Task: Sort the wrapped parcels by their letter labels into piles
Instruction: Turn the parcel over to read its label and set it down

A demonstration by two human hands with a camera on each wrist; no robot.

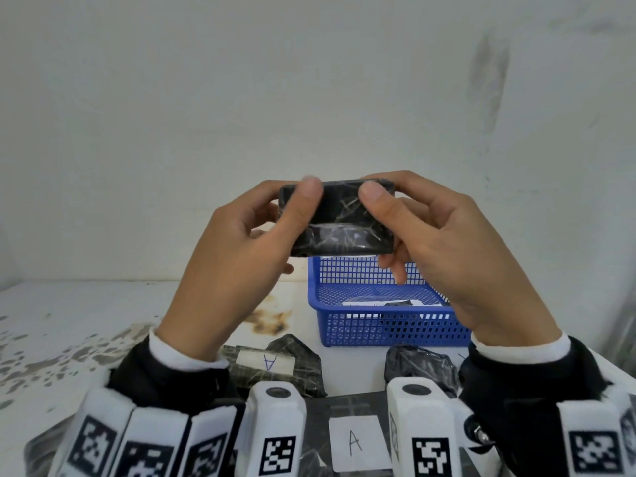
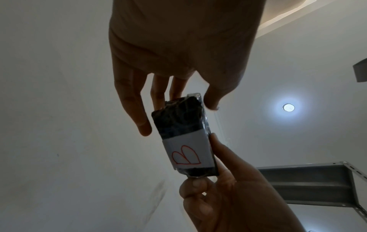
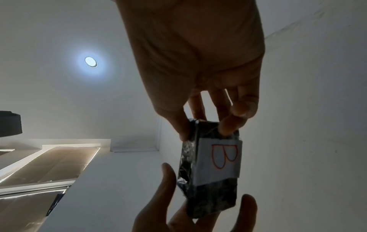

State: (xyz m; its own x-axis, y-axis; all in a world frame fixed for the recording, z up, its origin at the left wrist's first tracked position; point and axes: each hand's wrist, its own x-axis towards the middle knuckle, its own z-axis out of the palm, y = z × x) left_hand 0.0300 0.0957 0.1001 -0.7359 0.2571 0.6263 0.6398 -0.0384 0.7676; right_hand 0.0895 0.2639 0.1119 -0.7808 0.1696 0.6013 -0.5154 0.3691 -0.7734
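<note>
Parcel [image 1: 336, 218] above basket [image 1: 385, 330], between hands.

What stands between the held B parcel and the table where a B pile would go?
Nothing visible blocks it. Both hands, left hand and right hand, hold the B parcel above the blue basket; two A-labelled parcels lie near.
</note>
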